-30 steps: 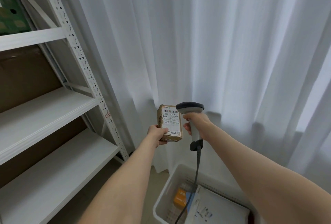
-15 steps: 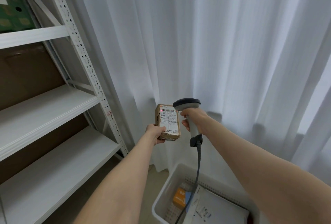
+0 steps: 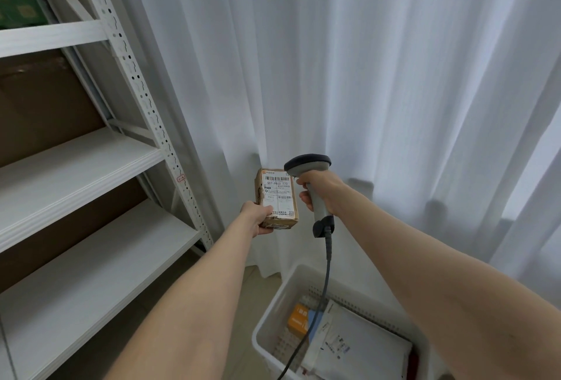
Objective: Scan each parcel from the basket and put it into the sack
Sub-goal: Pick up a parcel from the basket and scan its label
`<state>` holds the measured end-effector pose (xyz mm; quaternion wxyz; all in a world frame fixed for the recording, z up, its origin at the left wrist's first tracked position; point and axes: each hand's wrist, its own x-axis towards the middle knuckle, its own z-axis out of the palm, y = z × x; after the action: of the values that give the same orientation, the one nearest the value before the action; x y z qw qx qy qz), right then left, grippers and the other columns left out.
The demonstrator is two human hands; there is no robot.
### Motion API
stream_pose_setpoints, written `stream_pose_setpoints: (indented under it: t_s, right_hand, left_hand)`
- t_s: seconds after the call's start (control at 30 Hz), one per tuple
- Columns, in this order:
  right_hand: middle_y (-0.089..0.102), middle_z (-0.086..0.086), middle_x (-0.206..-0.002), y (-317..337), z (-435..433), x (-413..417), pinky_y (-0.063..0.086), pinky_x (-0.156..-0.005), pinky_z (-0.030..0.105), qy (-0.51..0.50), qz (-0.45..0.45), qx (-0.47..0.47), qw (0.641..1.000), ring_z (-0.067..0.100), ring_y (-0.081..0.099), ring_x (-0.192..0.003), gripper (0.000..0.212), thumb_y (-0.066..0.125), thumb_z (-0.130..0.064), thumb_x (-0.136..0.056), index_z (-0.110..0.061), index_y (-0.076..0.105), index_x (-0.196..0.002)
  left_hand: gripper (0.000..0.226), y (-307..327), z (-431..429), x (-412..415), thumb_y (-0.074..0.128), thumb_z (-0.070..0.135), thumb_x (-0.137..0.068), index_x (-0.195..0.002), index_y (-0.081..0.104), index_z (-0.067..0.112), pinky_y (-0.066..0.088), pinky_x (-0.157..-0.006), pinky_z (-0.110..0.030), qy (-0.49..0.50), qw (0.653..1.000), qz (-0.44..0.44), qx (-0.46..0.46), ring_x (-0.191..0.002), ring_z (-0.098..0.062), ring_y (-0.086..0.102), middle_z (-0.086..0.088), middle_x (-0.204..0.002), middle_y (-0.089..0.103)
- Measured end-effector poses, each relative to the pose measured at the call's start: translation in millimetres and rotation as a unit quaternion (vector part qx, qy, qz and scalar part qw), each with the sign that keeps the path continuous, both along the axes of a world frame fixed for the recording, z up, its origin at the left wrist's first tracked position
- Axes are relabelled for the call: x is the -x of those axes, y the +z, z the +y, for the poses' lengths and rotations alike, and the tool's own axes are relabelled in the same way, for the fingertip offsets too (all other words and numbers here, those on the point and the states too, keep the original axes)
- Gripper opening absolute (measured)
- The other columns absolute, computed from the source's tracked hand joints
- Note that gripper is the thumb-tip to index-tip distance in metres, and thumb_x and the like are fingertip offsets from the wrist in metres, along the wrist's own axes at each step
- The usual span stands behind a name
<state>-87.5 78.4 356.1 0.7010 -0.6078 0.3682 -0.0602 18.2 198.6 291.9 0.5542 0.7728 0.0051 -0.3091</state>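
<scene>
My left hand (image 3: pixel 258 217) grips the lower left corner of a small brown cardboard parcel (image 3: pixel 277 197), held upright in front of the curtain with its white barcode label facing me. Right beside it, my right hand (image 3: pixel 321 191) is wrapped round the handle of a grey barcode scanner (image 3: pixel 308 164); the scanner's dark head sits level with the parcel's top edge. Its cable (image 3: pixel 326 273) hangs down into a white plastic basket (image 3: pixel 273 303) on the floor. The basket holds a white mailer bag (image 3: pixel 355 346), an orange box (image 3: pixel 299 320) and other parcels. No sack is in view.
A white metal shelving rack (image 3: pixel 91 167) fills the left side, with brown cardboard behind its boards and a green box (image 3: pixel 18 0) on the top shelf. White curtains (image 3: pixel 364 76) hang straight ahead and to the right. A strip of floor shows between rack and basket.
Both hands, the parcel and the scanner keep the same hold and spacing. They sit slightly lower left in view, as the camera has shifted a little.
</scene>
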Motion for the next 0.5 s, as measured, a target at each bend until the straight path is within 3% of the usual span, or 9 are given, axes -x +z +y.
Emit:
stream_pose_setpoints:
  t_s: [0.5]
  right_hand:
    - [0.061, 0.012, -0.068, 4.5, 2.8, 9.2, 0.047, -0.049, 0.023, 0.022, 0.015, -0.004, 1.0, 0.015, 0.05, -0.046, 0.016, 0.062, -0.013, -0.088, -0.005, 0.051, -0.097]
  left_hand:
    - [0.029, -6.2, -0.6, 3.2, 0.052, 0.004, -0.095, -0.124, 0.047, 0.001, 0.055, -0.08, -0.047, 0.0, 1.0, 0.006, -0.004, -0.093, -0.029, 0.063, -0.019, -0.118, 0.063]
